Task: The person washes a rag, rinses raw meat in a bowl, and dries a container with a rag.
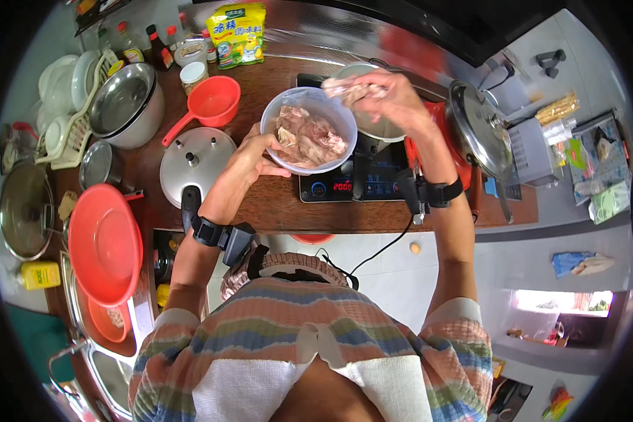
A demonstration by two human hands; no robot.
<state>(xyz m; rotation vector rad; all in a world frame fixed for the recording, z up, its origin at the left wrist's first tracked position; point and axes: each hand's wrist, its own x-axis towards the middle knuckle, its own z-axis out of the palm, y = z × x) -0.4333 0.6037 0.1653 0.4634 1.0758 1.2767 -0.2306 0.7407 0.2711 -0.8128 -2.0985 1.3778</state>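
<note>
My left hand (256, 158) grips the near left side of a clear plastic bowl (349, 111). Several pieces of raw meat (308, 138) fill its bottom. My right hand (393, 97) is shut on more raw meat (348, 89), slightly blurred, raised at the bowl's far right rim. Directly below that hand is an open pot (372, 129), partly hidden by the hand and the bowl. It stands on a black induction cooker (322, 195) whose red display is lit. What the pot holds is hard to make out.
A pressure-cooker lid (198, 158) and a red plastic ladle (216, 103) lie left of the bowl. At the right stands a red pot (438, 121) beside a steel lid (477, 126). Red basins (105, 237) sit by the sink (108, 377). A yellow seasoning bag (237, 37) leans behind.
</note>
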